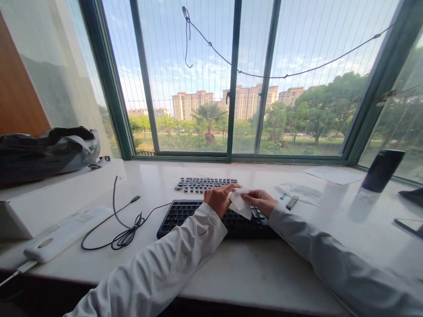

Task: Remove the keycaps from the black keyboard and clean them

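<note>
A white tissue (241, 203) is held between both hands over the black keyboard (180, 213), its loose corner hanging down. My left hand (218, 197) is closed, its fingers bent around the tissue's left side; whether a keycap is inside the folds is hidden. From the other side, my right hand (262, 200) pinches the tissue between thumb and fingers. Bare key sockets show across much of the keyboard, while some keycaps sit at its right end, partly covered by my hand. Just behind it, loose black keycaps (198, 185) are laid out in rows.
A coiled cable (127, 235) lies left of the keyboard, near a white power strip (66, 235) and a white box (39, 207) bearing a black bag (42, 152). Rightward are a small keycap puller-like tool (292, 203), crumpled clear plastic (306, 194), paper (332, 175), a dark cylinder (381, 171) and a phone (410, 226).
</note>
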A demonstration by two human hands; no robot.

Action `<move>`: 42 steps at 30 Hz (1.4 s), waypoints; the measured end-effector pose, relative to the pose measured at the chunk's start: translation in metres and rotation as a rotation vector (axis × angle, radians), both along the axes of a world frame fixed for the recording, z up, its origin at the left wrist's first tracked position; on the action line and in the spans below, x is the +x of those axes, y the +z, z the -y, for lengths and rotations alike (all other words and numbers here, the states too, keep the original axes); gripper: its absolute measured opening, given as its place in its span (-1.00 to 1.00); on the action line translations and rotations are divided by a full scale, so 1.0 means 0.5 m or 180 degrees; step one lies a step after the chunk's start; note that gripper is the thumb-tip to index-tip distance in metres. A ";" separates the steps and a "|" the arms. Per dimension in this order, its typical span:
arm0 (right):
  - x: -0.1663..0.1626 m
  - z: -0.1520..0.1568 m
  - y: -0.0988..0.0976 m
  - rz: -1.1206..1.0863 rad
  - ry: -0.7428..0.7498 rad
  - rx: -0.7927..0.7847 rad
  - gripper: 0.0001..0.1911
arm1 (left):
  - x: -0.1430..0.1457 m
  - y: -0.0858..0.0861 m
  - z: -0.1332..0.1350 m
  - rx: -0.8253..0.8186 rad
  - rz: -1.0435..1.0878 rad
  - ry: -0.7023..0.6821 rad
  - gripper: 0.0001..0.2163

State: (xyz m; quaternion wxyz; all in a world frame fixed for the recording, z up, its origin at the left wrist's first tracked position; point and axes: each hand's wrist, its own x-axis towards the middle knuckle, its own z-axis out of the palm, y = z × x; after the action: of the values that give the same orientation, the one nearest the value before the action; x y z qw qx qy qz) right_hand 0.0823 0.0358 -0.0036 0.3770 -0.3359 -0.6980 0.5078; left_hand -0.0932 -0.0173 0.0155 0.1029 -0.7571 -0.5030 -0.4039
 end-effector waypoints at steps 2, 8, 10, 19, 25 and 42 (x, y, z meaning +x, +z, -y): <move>-0.002 -0.001 0.000 -0.0087 -0.0030 0.0058 -0.44 | 0.000 0.004 0.000 -0.0041 0.0114 0.0087 -0.79; -0.003 0.018 0.021 -0.0004 -0.0417 0.0340 -0.44 | -0.001 0.015 0.009 -0.0105 0.0243 0.0130 -0.78; 0.000 0.027 0.030 0.0062 -0.0591 0.0386 -0.44 | 0.000 0.016 0.012 -0.0102 0.0247 0.0095 -0.77; 0.005 0.024 0.030 0.0067 -0.0948 0.0291 -0.52 | 0.005 0.015 0.006 -0.0218 0.0165 0.0123 -0.84; 0.005 0.007 0.015 -0.0095 -0.0742 0.0389 -0.51 | 0.004 0.016 0.004 -0.0336 0.0117 0.0097 -0.84; -0.011 0.006 0.003 -0.0546 -0.0431 0.0208 -0.54 | -0.001 0.019 0.011 -0.0185 -0.0282 -0.0070 -0.79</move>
State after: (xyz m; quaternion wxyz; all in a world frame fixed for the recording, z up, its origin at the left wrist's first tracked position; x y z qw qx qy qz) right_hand 0.0768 0.0327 -0.0022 0.4795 -0.3252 -0.6551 0.4850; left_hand -0.0937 -0.0229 0.0248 0.0985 -0.7824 -0.5011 -0.3564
